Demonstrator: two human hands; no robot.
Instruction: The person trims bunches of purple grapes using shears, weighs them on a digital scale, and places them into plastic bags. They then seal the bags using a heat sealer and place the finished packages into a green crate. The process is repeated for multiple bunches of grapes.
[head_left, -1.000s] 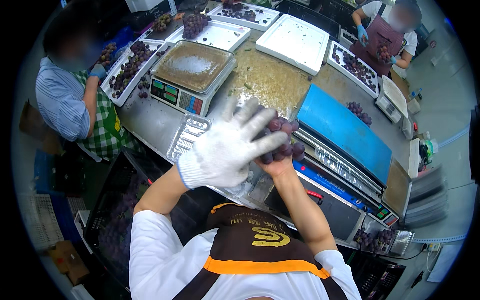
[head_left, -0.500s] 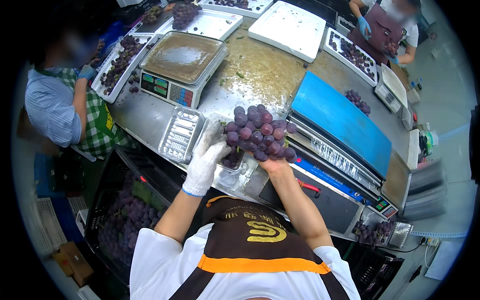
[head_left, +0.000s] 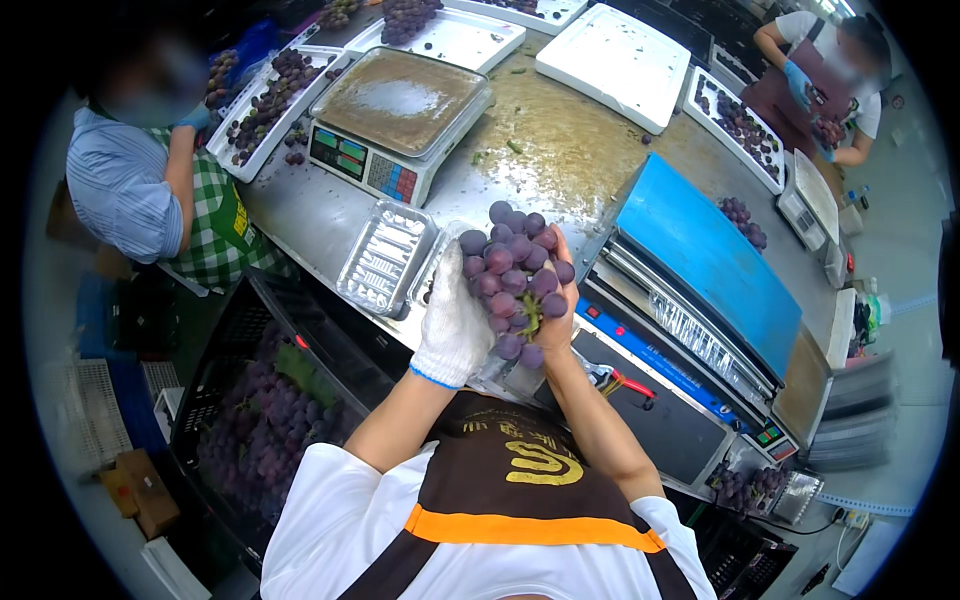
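Observation:
Between my two hands is a bunch of purple grapes, held up over the near edge of the metal table. My left hand, in a white knit glove, presses against the bunch's left side. The bare right hand wraps its right side, fingers curled round it, partly hidden by the fruit. Green stems show low in the bunch. Just left of the glove lies a clear plastic punnet. A second clear punnet is partly covered by the glove.
A scale stands ahead-left; a blue-topped wrapping machine is at right. Red-handled shears lie near my right forearm. A black crate of grapes sits lower left. Co-workers stand left and far right, beside white trays.
The bunch has been turned more upright, exposing its stems. My left hand has closed in against its side, and the right hand has come from beneath to its right side. The view has shifted slightly.

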